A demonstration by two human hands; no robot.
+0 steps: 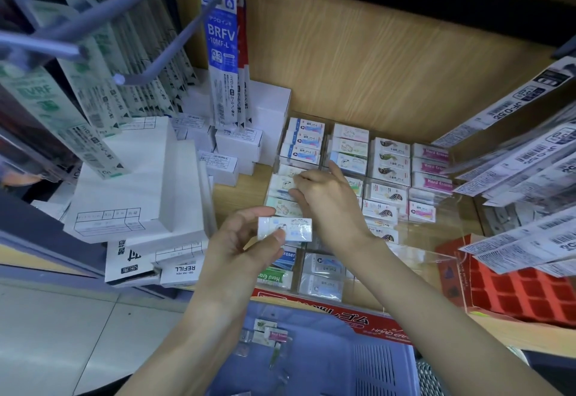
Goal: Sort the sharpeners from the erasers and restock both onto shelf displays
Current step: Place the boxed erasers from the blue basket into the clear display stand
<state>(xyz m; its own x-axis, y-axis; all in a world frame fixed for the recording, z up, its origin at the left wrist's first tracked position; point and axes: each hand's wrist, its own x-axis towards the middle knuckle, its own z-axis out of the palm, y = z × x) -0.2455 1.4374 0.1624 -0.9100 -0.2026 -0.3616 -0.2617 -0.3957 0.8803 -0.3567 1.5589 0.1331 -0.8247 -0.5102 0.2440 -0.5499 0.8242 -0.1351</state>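
Observation:
My left hand (246, 239) pinches a wrapped white eraser (285, 229) with a pale cartoon print, held just above the front of the clear acrylic eraser display (433, 260). My right hand (327, 202) reaches into the display's left column, fingertips curled onto a pale eraser pack (284, 184) lying there. Rows of wrapped erasers (389, 158) fill the compartments behind and to the right. A blue basket (327, 361) below holds a few loose small packs (269, 333); whether they are erasers or sharpeners is unclear.
White refill boxes (134, 190) are stacked left of the display. Hanging pen refill packs (219, 62) crowd the upper left on metal hooks, and more packs (526, 158) hang at the right. A red compartment tray (517, 289) sits at the right front. The wooden shelf back (389, 62) rises behind.

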